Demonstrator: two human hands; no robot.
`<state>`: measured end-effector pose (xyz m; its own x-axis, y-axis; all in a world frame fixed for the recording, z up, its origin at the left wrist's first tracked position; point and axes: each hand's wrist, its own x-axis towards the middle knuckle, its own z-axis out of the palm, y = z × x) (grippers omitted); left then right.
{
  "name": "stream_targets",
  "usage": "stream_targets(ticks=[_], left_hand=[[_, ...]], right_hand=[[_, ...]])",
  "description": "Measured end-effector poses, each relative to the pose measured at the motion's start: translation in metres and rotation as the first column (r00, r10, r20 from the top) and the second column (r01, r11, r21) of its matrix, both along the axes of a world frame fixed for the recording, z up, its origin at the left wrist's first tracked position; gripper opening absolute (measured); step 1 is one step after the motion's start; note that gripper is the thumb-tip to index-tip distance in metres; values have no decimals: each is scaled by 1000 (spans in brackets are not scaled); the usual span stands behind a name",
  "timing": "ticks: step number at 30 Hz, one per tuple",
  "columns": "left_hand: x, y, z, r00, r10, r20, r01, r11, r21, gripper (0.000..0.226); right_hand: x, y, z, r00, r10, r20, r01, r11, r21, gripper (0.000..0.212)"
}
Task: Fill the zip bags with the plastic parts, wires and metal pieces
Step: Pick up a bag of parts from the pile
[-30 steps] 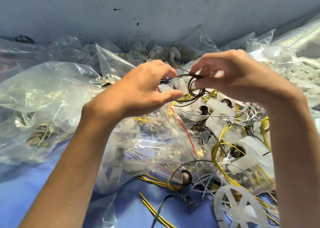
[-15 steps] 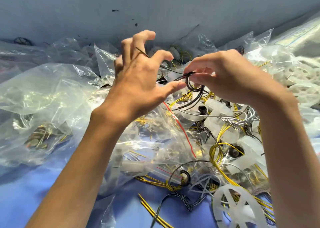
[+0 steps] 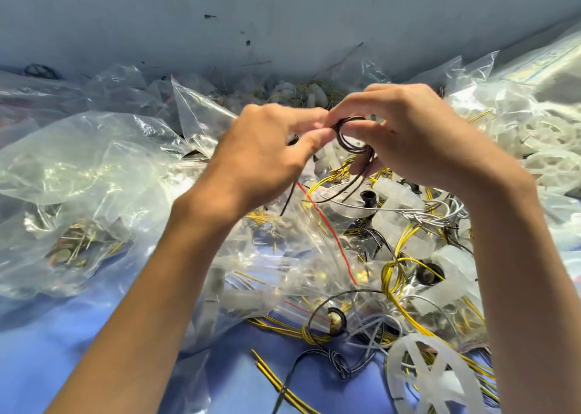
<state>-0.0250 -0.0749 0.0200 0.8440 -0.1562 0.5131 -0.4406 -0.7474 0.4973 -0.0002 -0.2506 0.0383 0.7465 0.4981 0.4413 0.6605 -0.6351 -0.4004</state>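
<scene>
A thin black wire (image 3: 349,140) is wound into a small coil held up between both hands above the pile. My right hand (image 3: 418,137) grips the coil, its fingers curled round the loops. My left hand (image 3: 267,155) pinches the wire's free end at the coil's left side; a loose tail hangs down below it. Under the hands lies a clear zip bag (image 3: 283,256) with a red seal line, holding yellow wires and pale plastic parts. Loose yellow wires (image 3: 396,275), white plastic pieces (image 3: 452,266) and a white spoked wheel (image 3: 430,379) lie at the lower right.
Crumpled clear bags (image 3: 78,168) fill the left; one holds metal pieces (image 3: 72,250). More bags with white plastic parts (image 3: 540,143) are heaped at the right. A blue cloth (image 3: 47,350) covers the table, and a grey wall (image 3: 283,20) stands close behind.
My left hand had spread its fingers wide with the wire end raised; now it has closed and come back to the coil, pinching the wire there. My right hand kept hold of the coil.
</scene>
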Motion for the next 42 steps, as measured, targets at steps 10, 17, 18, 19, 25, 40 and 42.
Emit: stream_targets(ticks=[10,17,18,19,25,40,42], left_hand=[[3,8,-2,992,95,88,-71,966,-249,18],[2,16,2,977,183,109,-155,961,-227,20],[2,18,3,971,209,119,-179,958,-226,20],[1,19,5,962,238,132,-205,953,-222,20],[2,31,7,960,259,109,-233,951,-205,20],[-5,15,14,973,-174,-154,96,904,-417,18],[-8,9,15,960,-241,-145,143,862,-487,20]], right_hand=[[2,-5,0,1000,-4,-26,8,993,122,9],[0,-9,3,998,-10,-58,19,988,153,15],[1,-9,3,998,-29,-49,37,984,173,16],[1,-8,4,998,-47,-34,53,979,196,16],[0,1,3,995,-98,-29,102,965,243,15],[-1,10,2,996,-81,-35,86,820,566,10],[-2,12,3,996,-94,-12,84,817,570,10]])
